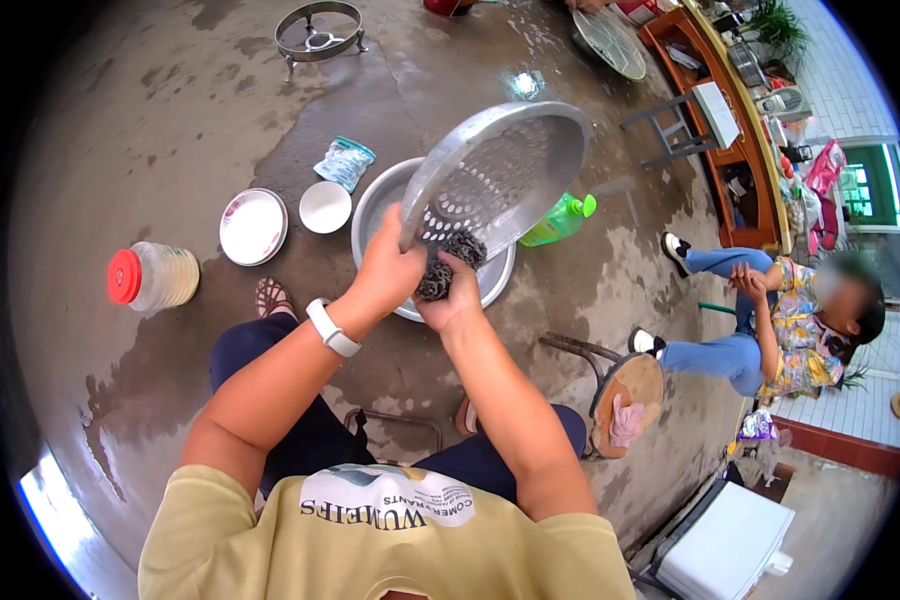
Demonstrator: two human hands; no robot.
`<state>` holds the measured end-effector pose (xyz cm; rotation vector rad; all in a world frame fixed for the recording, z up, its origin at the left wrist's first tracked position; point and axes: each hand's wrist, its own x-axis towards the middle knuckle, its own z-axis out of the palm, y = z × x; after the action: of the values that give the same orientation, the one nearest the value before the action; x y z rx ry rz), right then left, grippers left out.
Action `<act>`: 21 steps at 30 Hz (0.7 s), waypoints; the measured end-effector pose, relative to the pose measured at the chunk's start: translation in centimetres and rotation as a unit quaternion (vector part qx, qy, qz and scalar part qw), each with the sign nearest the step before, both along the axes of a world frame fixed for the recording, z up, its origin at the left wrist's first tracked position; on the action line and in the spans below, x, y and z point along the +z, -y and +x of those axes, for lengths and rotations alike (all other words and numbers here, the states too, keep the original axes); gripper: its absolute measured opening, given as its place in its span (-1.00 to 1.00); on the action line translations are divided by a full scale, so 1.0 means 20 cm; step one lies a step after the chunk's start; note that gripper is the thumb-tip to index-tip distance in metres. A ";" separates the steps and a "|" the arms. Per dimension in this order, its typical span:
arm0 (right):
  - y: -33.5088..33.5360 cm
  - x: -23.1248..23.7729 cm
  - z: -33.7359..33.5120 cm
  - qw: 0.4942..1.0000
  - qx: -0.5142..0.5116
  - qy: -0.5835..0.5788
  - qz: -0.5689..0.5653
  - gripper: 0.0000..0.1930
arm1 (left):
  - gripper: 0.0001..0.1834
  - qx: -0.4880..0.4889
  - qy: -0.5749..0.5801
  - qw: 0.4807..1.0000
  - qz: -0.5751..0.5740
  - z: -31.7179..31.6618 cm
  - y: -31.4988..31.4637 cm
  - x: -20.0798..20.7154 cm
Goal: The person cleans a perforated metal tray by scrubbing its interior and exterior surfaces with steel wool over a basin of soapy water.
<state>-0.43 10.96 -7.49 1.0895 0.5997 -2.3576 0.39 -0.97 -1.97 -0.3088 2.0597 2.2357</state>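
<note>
While the left hand (388, 268) clenches the rim of a perforated metal tray (500, 172), tilting it up so its holed face meets the scrubber, the right hand (452, 292) has its fingers closed around a steel-wool pad (450, 265) pressed to the tray's lower edge. Just beneath both hands sits a metal basin (382, 208), seemingly placed to catch runoff; beyond it stands a green bottle (560, 220) on wet floor (170, 110).
</note>
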 end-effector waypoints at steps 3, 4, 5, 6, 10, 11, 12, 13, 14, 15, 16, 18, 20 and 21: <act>-0.22 -0.20 -0.13 0.995 0.022 -0.027 0.091 -0.65 | -0.49 -0.043 -0.018 0.996 -0.078 0.01 0.00 0.05; -0.31 -0.20 -0.18 0.986 0.042 -0.038 0.154 -0.67 | -0.50 -0.061 -0.037 0.993 -0.095 0.02 0.01 0.02; -0.41 -0.19 -0.23 0.973 0.060 -0.048 0.216 -0.68 | -0.50 -0.063 -0.036 0.993 -0.094 0.02 0.01 0.03; -0.48 -0.16 -0.27 0.962 0.037 -0.082 0.259 -0.68 | -0.51 -0.074 -0.057 0.991 -0.099 0.03 0.01 0.05; -0.67 0.18 -0.43 0.845 0.063 -0.209 0.487 -0.70 | -0.53 -0.096 -0.051 0.993 -0.051 0.03 0.05 0.09; -0.73 0.25 -0.49 0.779 0.084 -0.254 0.567 -0.71 | -0.53 -0.097 -0.052 0.993 -0.047 0.03 0.04 0.09; -0.76 0.33 -0.53 0.719 0.094 -0.297 0.622 -0.71 | -0.54 -0.107 -0.053 0.992 -0.046 0.03 0.04 0.09; -0.77 0.40 -0.55 0.653 0.104 -0.337 0.670 -0.70 | -0.55 -0.116 -0.056 0.991 -0.046 0.03 0.04 0.09; -0.77 0.45 -0.57 0.653 0.106 -0.338 0.669 -0.70 | -0.50 -0.137 -0.037 0.989 -0.047 0.03 0.05 0.10; -0.77 0.50 -0.58 0.639 0.093 -0.366 0.670 -0.71 | -0.50 -0.135 -0.036 0.989 -0.047 0.03 0.07 0.11; -0.75 0.53 -0.59 0.624 0.079 -0.393 0.671 -0.71 | -0.48 -0.137 -0.006 0.990 -0.013 0.03 0.08 0.12; -0.69 0.58 -0.52 0.655 0.061 -0.364 0.659 -0.70 | -0.46 -0.137 0.021 0.990 0.019 0.01 0.09 0.15; -0.68 0.56 -0.44 0.717 0.030 -0.314 0.621 -0.67 | -0.41 -0.060 0.013 0.988 0.144 0.02 0.08 0.17; -0.70 0.54 -0.41 0.719 0.027 -0.312 0.621 -0.67 | -0.41 -0.063 0.014 0.988 0.141 0.02 0.07 0.19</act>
<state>-8.58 24.96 3.21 0.5400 2.6432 -2.0459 0.74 -2.35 1.77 -0.1811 1.6660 2.3861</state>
